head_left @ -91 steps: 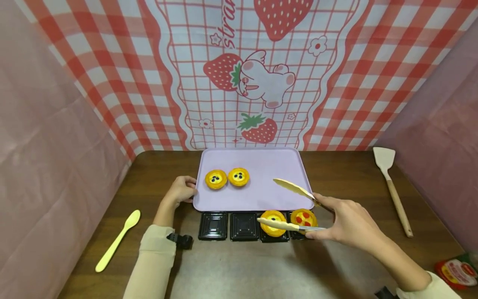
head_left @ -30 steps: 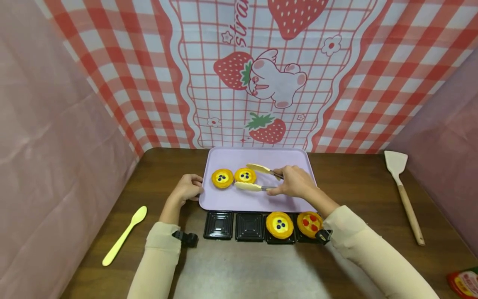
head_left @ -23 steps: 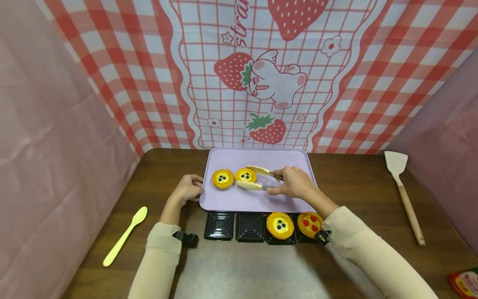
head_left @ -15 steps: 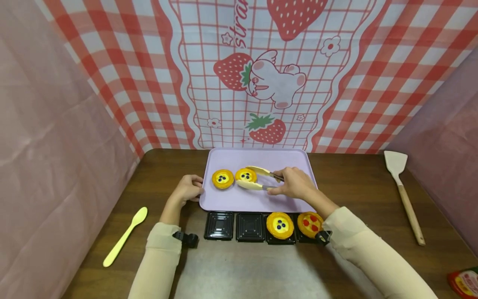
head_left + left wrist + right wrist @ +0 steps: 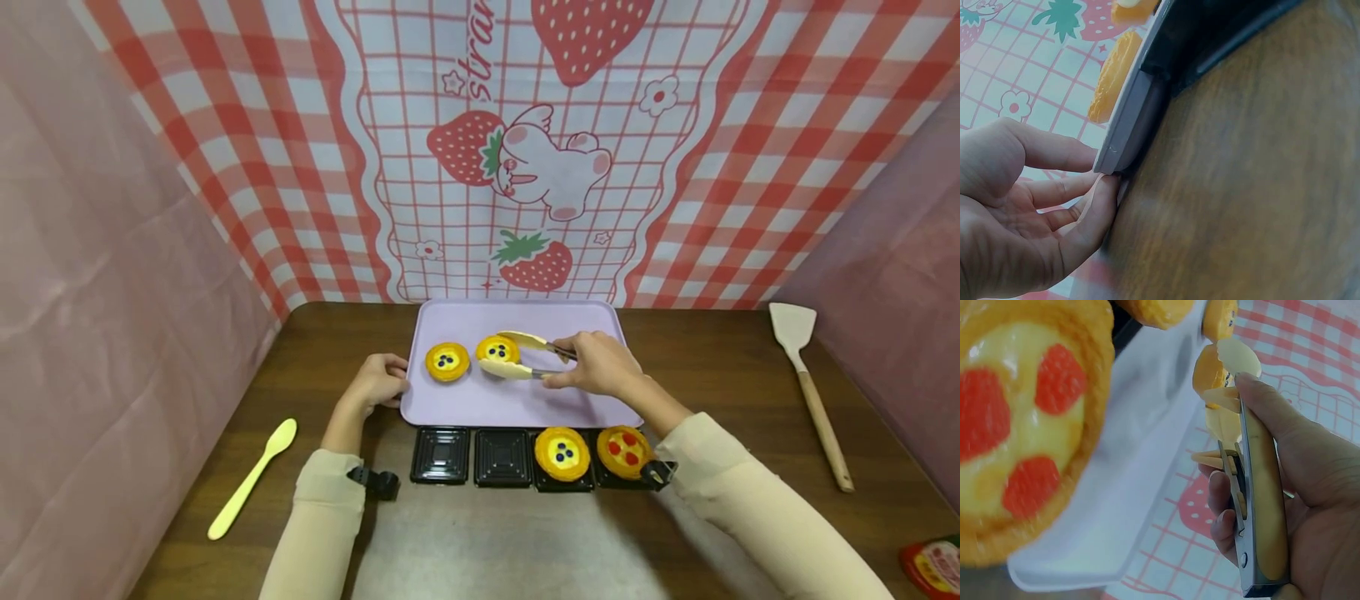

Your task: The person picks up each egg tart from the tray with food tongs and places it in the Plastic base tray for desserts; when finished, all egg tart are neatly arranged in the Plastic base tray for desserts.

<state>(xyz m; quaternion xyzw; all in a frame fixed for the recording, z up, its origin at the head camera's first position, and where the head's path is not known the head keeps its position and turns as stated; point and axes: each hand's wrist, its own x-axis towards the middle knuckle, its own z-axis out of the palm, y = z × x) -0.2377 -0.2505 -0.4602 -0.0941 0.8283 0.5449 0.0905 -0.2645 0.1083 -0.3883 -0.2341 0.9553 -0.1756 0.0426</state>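
Note:
My left hand (image 5: 377, 382) pinches the left edge of the lilac tray (image 5: 555, 317), thumb and forefinger at the rim in the left wrist view. In my right hand (image 5: 597, 364) are food tongs (image 5: 1263, 506) with cream-coloured tips, reaching left over the tray. Their two tips stand on either side of a blueberry egg tart (image 5: 497, 350), hiding parts of its right side. Left of that one, a second blueberry egg tart (image 5: 447, 362) sits on the tray, a small gap between them.
In front of the tray, two bare black square bases (image 5: 440, 456) line up with two more bearing a blueberry tart (image 5: 562, 455) and a strawberry tart (image 5: 624, 452). A yellow spoon (image 5: 253, 479) lies left, a spatula (image 5: 812, 392) right, and a red-labelled container (image 5: 932, 569) front right.
The tongs have moved left from above the front tarts to the right-hand tart on the tray. That tart has just shifted slightly right, away from its neighbour. My left hand stays put.

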